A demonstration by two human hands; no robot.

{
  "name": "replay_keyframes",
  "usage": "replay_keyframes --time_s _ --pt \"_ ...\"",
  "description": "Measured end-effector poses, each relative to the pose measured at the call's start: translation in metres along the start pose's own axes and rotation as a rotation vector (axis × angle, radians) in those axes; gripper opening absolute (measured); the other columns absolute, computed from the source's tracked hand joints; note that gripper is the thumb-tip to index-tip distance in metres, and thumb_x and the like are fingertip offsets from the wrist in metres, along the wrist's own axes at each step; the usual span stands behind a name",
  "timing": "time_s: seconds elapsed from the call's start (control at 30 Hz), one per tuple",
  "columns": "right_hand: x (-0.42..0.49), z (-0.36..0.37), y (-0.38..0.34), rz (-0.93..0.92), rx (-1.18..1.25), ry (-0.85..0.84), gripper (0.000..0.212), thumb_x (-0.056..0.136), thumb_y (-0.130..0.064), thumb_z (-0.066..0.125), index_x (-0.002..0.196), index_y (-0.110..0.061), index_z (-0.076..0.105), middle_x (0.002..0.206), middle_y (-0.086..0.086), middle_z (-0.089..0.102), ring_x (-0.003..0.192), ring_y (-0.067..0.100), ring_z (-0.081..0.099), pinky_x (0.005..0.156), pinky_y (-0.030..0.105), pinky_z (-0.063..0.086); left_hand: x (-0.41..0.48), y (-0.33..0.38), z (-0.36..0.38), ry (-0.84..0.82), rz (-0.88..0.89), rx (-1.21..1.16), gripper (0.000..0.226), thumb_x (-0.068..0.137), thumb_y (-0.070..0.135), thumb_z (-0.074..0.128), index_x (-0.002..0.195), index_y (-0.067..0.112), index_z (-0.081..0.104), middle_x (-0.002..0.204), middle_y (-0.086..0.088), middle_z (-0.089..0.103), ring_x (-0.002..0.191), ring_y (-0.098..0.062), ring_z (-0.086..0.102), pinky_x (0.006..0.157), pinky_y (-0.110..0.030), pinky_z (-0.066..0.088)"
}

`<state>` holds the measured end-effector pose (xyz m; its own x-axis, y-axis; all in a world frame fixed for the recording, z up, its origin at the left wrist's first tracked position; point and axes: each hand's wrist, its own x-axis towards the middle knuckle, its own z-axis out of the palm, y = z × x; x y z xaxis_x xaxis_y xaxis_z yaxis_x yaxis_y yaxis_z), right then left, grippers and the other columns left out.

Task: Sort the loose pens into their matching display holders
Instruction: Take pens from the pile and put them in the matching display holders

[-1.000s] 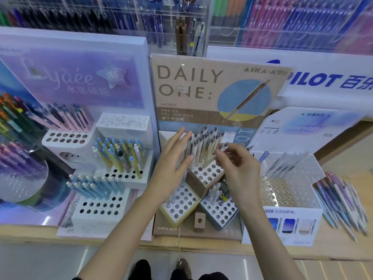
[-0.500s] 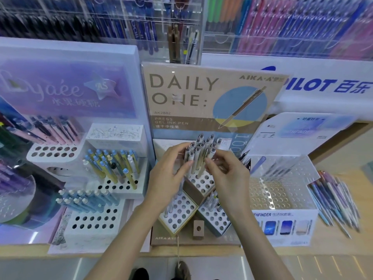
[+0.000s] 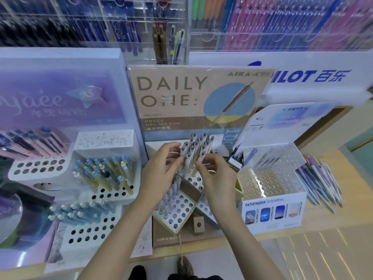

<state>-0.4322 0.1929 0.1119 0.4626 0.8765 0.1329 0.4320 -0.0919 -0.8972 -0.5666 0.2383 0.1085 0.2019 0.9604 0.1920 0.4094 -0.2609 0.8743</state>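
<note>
The left hand (image 3: 161, 172) comes in from the left, fingers and thumb curled round the left edge of the gel pens (image 3: 198, 147) standing in the top tier of the Daily One holder (image 3: 181, 214). The right hand (image 3: 219, 180) meets it, fingertips pinching a barrel in the same bunch. A second ago the left fingers were spread straight and the right held its pen apart. The backboard (image 3: 173, 91) reads "DAILY ONE:", "PRESS GEL INK PEN", "AK2882". Rightward stand a PATHFINDER box (image 3: 272, 207) and loose pens (image 3: 319, 178) on the counter (image 3: 343, 215).
</note>
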Motion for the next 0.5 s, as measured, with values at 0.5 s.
replay_keyframes --time_s 0.5 --pt "-0.005 0.019 0.005 -0.028 -0.100 0.076 0.006 0.089 -0.018 0.067 0.089 -0.018 0.061 0.084 -0.002 0.062 0.074 0.009 0.056 0.067 0.022 0.046 0.003 0.003 -0.003 0.021 0.039 0.041 0.022 0.090 0.014 0.062 0.111 0.009 0.063 0.101 0.005 0.066 0.094 -0.012 0.064 0.087 -0.040 0.052"
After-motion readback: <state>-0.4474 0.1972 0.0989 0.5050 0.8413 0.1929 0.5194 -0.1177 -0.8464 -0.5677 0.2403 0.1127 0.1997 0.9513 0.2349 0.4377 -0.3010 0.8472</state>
